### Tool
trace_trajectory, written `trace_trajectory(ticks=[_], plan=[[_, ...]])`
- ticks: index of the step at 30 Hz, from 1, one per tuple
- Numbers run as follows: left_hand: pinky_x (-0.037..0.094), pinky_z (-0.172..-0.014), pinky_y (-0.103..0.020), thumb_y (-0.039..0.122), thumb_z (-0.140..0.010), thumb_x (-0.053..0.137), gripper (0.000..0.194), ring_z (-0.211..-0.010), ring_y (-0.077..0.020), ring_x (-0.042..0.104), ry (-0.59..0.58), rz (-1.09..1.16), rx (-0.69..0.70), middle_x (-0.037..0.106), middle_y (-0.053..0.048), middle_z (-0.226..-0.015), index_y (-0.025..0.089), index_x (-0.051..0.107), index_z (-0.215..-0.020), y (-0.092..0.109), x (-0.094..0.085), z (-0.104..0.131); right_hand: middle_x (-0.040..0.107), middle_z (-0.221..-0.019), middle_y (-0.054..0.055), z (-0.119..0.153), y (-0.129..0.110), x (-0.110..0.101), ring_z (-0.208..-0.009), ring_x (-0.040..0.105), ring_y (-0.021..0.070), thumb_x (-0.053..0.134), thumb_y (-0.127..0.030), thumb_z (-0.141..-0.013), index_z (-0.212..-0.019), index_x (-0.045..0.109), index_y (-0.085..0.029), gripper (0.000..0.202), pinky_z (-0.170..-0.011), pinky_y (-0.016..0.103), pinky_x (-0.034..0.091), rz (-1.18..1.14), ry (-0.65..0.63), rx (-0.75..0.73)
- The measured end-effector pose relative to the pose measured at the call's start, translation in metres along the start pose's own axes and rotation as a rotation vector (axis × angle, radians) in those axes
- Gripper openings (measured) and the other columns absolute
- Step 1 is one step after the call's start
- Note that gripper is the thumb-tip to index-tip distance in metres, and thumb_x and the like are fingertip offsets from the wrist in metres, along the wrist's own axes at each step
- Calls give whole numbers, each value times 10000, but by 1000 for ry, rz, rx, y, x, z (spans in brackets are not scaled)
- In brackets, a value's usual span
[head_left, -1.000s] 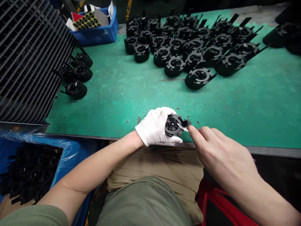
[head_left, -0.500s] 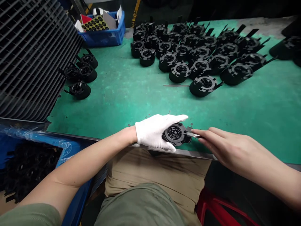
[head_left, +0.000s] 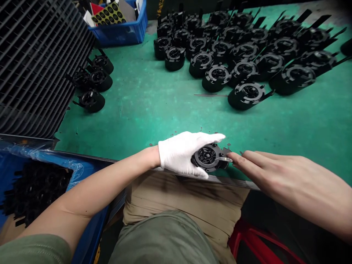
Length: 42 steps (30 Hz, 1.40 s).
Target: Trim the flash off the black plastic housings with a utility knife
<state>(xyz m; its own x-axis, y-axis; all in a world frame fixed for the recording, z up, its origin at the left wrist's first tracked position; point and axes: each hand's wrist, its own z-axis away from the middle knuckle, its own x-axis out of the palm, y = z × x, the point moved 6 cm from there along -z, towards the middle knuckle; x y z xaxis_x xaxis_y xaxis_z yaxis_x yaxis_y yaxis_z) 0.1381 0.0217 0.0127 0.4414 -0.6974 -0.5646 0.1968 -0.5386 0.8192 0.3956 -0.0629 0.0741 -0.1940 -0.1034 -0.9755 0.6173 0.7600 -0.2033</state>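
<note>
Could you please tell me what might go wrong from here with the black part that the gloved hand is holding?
The slim, shiny tool in the bare right hand points toward the round black part and the gloved left hand; a slip might scratch the part or catch that hand. The part also sits close to the front edge of the green table, so a loosened grip might let it fall.
</note>
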Motion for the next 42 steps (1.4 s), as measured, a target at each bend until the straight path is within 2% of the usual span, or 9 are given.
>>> trace_trajectory(ticks=[6,11,18,21,27,32,36,39,42], plan=[[640,-1483,-721,674,-935,1126,1286,-1774,-531,737,11,-23,-9,675,-247,-1966,276,512,-1993,-2,-1,0,934,-1173,118,-11,21,-2,-922,875,336,488,-77,-1107,-1728,834,-287,741,-737,474,676,-3,-71,-77],[622,-1498,-729,686,-949,1117,1283,-1783,-530,728,2,-22,-16,672,-257,-1966,247,511,-1992,-1,-3,-1,923,-1116,128,-20,29,-2,-942,865,338,444,-165,-1185,-1698,847,-256,659,-700,453,631,-27,-107,-130],[633,-1485,-740,695,-900,1149,1288,-1772,-536,738,24,-27,-16,684,-253,-1956,270,563,-1965,-6,-3,0,896,-1047,100,-27,33,-1,-803,739,224,328,-172,-1304,-1725,842,-211,665,-722,408,498,-62,-131,-124],[635,-1485,-742,723,-882,1157,1291,-1775,-537,735,37,-21,8,682,-261,-1955,267,588,-1947,-8,-3,1,862,-999,78,-30,30,0,-781,691,210,321,-112,-1279,-1685,857,-199,678,-710,405,452,0,-129,-130],[606,-1519,-712,776,-900,1133,1301,-1810,-518,704,15,-10,2,664,-283,-1964,228,587,-1945,-10,-3,1,797,-951,30,-37,17,-9,-703,627,185,434,33,-1174,-1549,856,-154,594,-641,373,388,121,24,-285],[591,-1527,-737,793,-862,1160,1338,-1825,-529,687,6,-5,-13,648,-291,-1975,232,594,-1938,-10,-3,2,784,-948,19,-45,24,-4,-708,632,163,436,18,-1194,-1470,886,-189,567,-645,365,349,93,-30,-279],[587,-1531,-733,796,-850,1170,1334,-1823,-529,689,8,11,-15,642,-299,-1978,228,607,-1918,-12,-3,1,793,-935,21,-40,37,6,-730,664,171,435,-130,-1300,-1462,920,-226,519,-671,363,388,-12,-53,-210],[600,-1518,-741,846,-781,1194,1354,-1780,-538,727,27,23,-18,692,-285,-1934,248,646,-1866,-15,-2,-1,834,-994,39,-23,51,4,-773,727,177,498,-317,-1365,-1497,922,-253,449,-722,342,498,-124,87,28],[652,-1460,-752,894,-687,1223,1318,-1667,-550,804,128,-13,-57,801,-273,-1786,248,727,-1723,-19,3,-4,853,-1074,66,-1,37,-1,-809,786,186,539,-344,-1367,-1615,841,-222,410,-750,325,583,-112,262,157]])
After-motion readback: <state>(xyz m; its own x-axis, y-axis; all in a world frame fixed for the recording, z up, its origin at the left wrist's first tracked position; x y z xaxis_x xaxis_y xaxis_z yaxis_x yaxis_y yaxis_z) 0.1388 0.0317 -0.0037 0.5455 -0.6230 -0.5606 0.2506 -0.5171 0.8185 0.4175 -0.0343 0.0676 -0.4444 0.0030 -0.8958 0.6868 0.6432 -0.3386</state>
